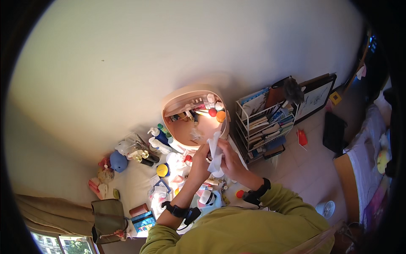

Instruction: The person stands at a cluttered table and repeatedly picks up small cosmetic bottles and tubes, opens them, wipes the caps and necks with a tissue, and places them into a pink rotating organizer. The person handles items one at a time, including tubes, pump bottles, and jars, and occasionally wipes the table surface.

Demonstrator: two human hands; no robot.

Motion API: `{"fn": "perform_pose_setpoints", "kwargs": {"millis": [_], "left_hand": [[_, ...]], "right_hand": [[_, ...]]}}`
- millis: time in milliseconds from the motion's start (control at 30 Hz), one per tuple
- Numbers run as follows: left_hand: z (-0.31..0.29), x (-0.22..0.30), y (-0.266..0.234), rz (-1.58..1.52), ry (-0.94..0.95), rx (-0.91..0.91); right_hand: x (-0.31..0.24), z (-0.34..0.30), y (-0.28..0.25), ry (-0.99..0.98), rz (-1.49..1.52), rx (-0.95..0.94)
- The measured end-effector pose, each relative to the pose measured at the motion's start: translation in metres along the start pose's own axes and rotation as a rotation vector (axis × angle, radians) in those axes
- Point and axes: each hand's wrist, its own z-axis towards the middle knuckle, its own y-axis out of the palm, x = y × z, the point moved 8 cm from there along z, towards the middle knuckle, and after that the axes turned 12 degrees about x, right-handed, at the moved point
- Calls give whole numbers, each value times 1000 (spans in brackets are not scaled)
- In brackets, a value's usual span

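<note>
White tissue [215,154] in my R hand [232,161], over surface [132,181] nr its R edge.
Tissue thin, soft, creased, w/ pointy ends; R fingers clamped on it. L hand [200,164] curled right against it, partly hidden, can't tell its grip. Forearms angle inward, hands tog. by near rim of smooth, rounded pink case [166,113], surface's far R corner.

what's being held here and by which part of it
A white tissue, held by the right hand near the middle of its right side. The left hand is at its other side; what that grips cannot be told.
</note>
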Motion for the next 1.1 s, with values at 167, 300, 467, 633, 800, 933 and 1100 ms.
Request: {"fn": "perform_pose_setpoints", "kwargs": {"millis": [167, 300, 467, 633, 800, 933, 1100], "left_hand": [[-29, 46, -22, 214, 174, 54], [-46, 64, -24, 235, 325, 136], [-59, 62, -30, 188, 205, 60], [-76, 62, -42, 30, 152, 76], [-87, 36, -48, -160, 43, 114], [-93, 21, -52, -252, -12, 176], [-100, 34, -62, -21, 95, 208]], "right_hand": [[-22, -12, 9, 226, -137, -71], [-22, -20, 9, 258, -311, -116], [6, -37, 17, 554, 44, -142], [-4, -57, 12, 446, 125, 36], [-5, -71, 16, 694, 313, 232], [-24, -66, 27, 726, 305, 10], [-73, -47, 28, 341, 132, -144]]}}
